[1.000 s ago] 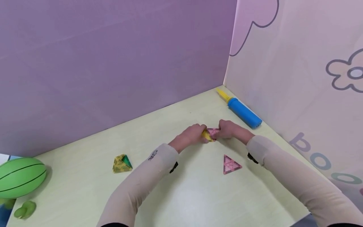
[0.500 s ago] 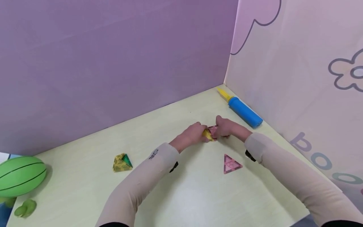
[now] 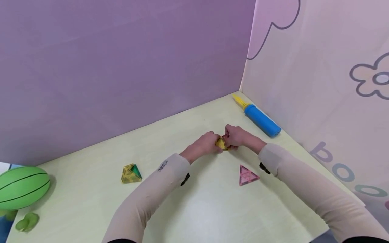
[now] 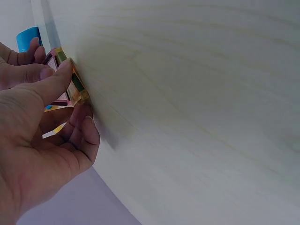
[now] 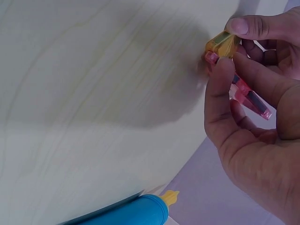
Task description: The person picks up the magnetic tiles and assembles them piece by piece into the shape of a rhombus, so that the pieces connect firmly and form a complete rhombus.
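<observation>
My left hand (image 3: 207, 143) pinches a yellow magnetic tile (image 3: 221, 144) between thumb and fingers, just above or on the table. Close beside it, my right hand (image 3: 238, 136) pinches a pink magnetic tile (image 5: 262, 110). In the right wrist view the pink tile's edge meets the yellow one. Fingers hide most of both pieces in the head view. Nearer to me lies a flat pink triangular magnetic tile (image 3: 247, 175). To the left stands a small pyramid of yellow and green magnetic tiles (image 3: 130, 174).
A blue hand pump (image 3: 262, 119) with a yellow nozzle lies by the right wall, behind my right hand. At the table's left edge are a green balloon (image 3: 24, 187) and a small green twisted piece (image 3: 27, 221). A purple wall (image 3: 127, 67) bounds the back.
My right hand has moved left towards my left hand, bringing the pink tile against the yellow one. That pink tile now shows much less in the head view. My left hand has hardly moved.
</observation>
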`<action>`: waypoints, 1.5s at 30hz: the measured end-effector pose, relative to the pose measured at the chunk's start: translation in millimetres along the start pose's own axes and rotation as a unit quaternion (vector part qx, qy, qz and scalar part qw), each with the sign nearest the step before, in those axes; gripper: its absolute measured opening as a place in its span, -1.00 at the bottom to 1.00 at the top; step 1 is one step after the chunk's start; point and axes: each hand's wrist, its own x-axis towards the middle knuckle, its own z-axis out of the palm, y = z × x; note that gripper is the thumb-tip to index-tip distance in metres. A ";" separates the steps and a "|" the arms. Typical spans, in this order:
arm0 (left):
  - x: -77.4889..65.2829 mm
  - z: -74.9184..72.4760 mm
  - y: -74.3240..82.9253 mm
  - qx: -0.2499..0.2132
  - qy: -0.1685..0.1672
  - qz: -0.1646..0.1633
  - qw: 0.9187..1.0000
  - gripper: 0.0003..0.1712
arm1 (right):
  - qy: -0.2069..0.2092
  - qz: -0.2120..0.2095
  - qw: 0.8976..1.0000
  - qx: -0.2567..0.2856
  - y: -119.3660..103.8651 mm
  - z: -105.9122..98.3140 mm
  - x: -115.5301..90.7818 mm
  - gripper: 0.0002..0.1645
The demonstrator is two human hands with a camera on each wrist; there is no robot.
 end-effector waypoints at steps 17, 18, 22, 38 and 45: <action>-0.3 -0.7 0.1 -0.007 -0.003 0.007 1.000 -0.66 | 0.004 0.005 1.000 -0.005 0.6 -2.0 -3.9 -0.59; -0.3 -0.6 0.4 -0.007 -0.004 0.007 1.000 -0.66 | 0.003 0.007 1.000 -0.004 1.1 -2.1 -4.6 -0.59; -0.4 -3.3 2.4 -0.006 -0.012 0.006 1.000 -0.58 | -0.004 0.024 1.000 0.003 2.5 -3.5 -10.3 -0.57; 12.5 -18.2 -5.0 -0.077 -0.039 -0.016 0.996 -0.39 | -0.131 0.066 0.985 -0.094 6.6 -5.4 -79.7 -0.36; 16.0 -13.9 1.9 -0.046 -0.007 0.003 0.999 -0.54 | -0.091 0.058 0.976 -0.189 -3.5 27.9 -101.0 -0.33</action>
